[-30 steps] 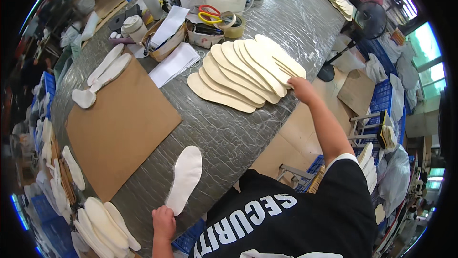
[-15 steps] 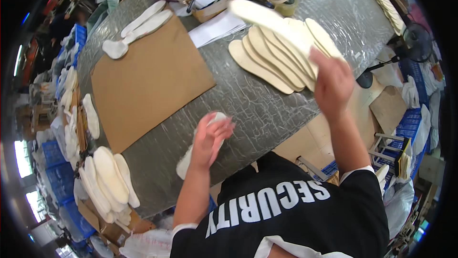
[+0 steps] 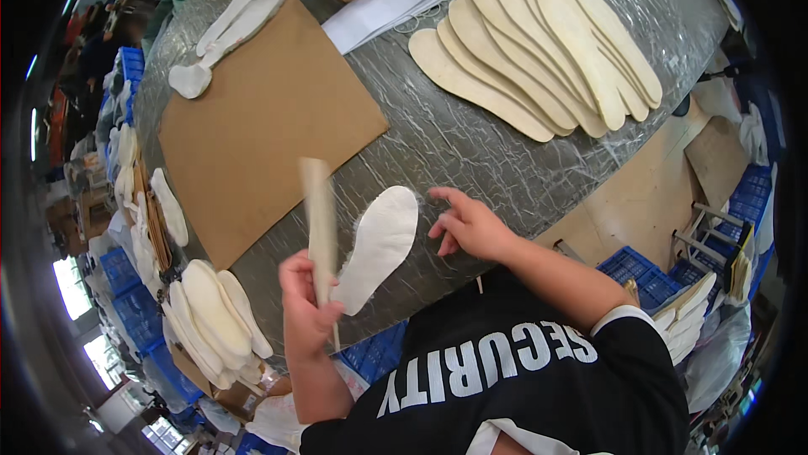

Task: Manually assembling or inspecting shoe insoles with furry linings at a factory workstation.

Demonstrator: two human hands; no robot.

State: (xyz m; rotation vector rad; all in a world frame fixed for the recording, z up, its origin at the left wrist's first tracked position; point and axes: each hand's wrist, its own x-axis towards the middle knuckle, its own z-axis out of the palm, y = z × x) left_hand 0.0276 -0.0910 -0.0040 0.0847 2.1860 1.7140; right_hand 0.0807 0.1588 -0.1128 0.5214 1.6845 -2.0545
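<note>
My left hand (image 3: 310, 303) grips a cream insole (image 3: 320, 223), which stands nearly edge-on and is smeared by motion. Between my hands a white, fuzzy-edged insole (image 3: 383, 240) lies flat on the table, its narrow end close to my left fingers. To its right hovers my right hand (image 3: 467, 226), thumb and fingers apart, with nothing in it. Beyond that hand a fanned stack of cream insoles (image 3: 505, 55) rests on the table.
The dark, crinkled film-covered table (image 3: 421, 152) carries a brown cardboard sheet (image 3: 269, 118), white papers (image 3: 383, 9) and a few white insoles (image 3: 244, 26) at the far left. More insoles (image 3: 210, 312) are piled by the left edge. Blue crates (image 3: 635, 278) stand below at the right.
My right hand has come down from the stack to the near middle and no longer holds a cream insole. My left hand has moved off the white insole and now grips a cream one.
</note>
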